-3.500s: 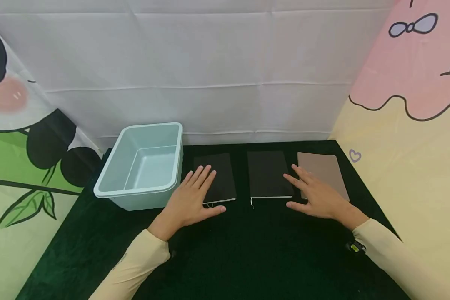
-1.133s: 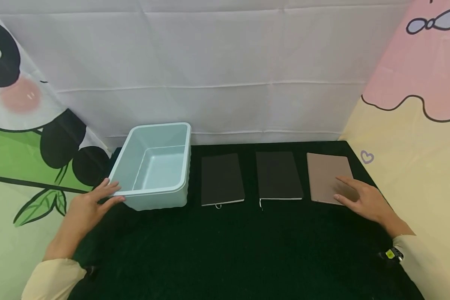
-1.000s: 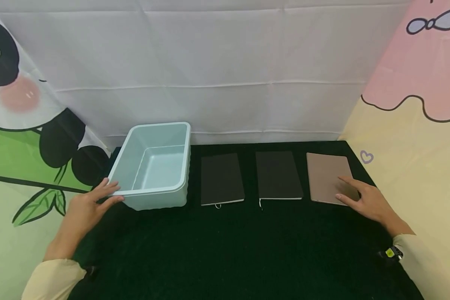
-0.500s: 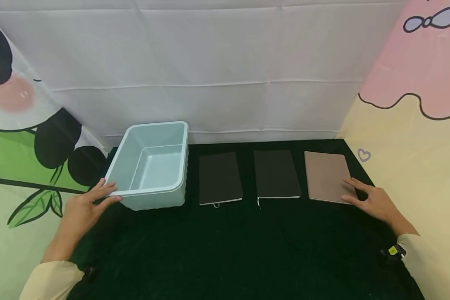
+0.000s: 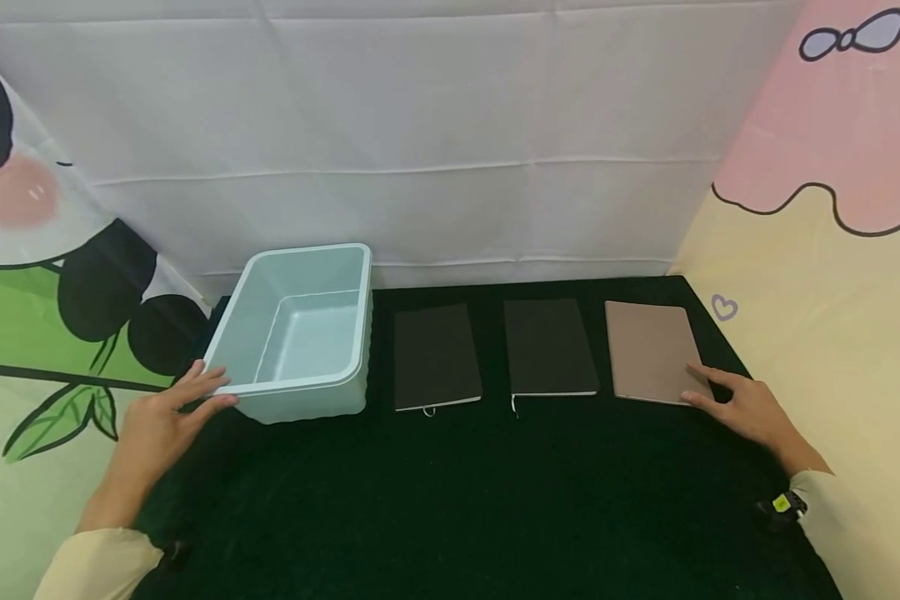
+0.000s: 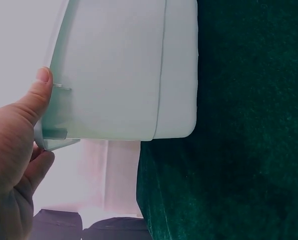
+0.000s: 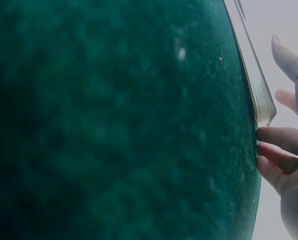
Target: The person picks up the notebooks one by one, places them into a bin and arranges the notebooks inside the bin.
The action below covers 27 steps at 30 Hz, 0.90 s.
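At the left stands a light blue plastic bin [image 5: 288, 408] with nothing inside. My left hand [image 5: 157, 429] grips its near left corner; the left wrist view shows the thumb [image 6: 41, 92] against the rim and fingers below it. A pinkish-brown notebook [image 5: 648, 350] lies flat at the right. My right hand [image 5: 753, 412] is at its near right corner, thumb and forefinger over the cover. In the right wrist view, other fingers [image 7: 278, 137] reach the cloth beside the notebook's corner [image 7: 261, 105], thumb raised apart.
Two black notebooks lie between bin and brown notebook: one [image 5: 437, 354] beside the bin, one [image 5: 549, 346] in the middle, each with a ribbon showing. A dark green cloth [image 5: 450, 500] covers the table. A white curtain [image 5: 420, 125] hangs behind; printed cloths flank both sides.
Earlier, both hands hovered palm down over the notebooks. My left hand has since moved left onto the bin's corner, and my right hand moved right to the brown notebook's edge. Bin and notebooks stayed put.
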Each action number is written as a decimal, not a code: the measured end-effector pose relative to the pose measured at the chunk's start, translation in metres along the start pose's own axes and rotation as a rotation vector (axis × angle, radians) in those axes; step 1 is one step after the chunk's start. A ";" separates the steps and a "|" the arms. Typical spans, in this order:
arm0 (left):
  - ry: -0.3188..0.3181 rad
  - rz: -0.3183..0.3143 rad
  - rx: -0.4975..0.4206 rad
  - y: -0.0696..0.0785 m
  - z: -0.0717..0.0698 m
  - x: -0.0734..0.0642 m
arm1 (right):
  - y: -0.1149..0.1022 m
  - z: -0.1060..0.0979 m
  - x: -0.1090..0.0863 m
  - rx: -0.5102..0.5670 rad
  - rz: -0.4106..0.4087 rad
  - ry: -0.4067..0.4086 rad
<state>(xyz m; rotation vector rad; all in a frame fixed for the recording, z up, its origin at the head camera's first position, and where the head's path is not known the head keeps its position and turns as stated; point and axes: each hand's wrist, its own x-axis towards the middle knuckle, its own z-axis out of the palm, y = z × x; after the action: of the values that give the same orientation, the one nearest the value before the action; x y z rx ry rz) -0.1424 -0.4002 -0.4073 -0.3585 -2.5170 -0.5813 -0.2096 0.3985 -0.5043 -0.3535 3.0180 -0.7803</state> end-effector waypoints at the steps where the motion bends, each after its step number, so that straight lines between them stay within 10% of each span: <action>1: 0.002 0.004 -0.003 0.000 0.000 0.000 | 0.000 0.000 0.000 0.000 -0.003 0.006; 11: -0.008 -0.012 0.009 -0.002 0.002 -0.001 | 0.001 0.007 0.002 -0.004 -0.059 0.064; 27: 0.012 -0.007 0.011 -0.005 0.006 -0.001 | -0.015 0.008 0.002 0.089 0.171 0.005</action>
<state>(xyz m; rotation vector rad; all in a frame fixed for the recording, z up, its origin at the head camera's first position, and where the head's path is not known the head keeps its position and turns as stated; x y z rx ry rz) -0.1460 -0.4021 -0.4137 -0.3413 -2.5104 -0.5703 -0.2076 0.3815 -0.5041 -0.0902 2.9551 -0.8973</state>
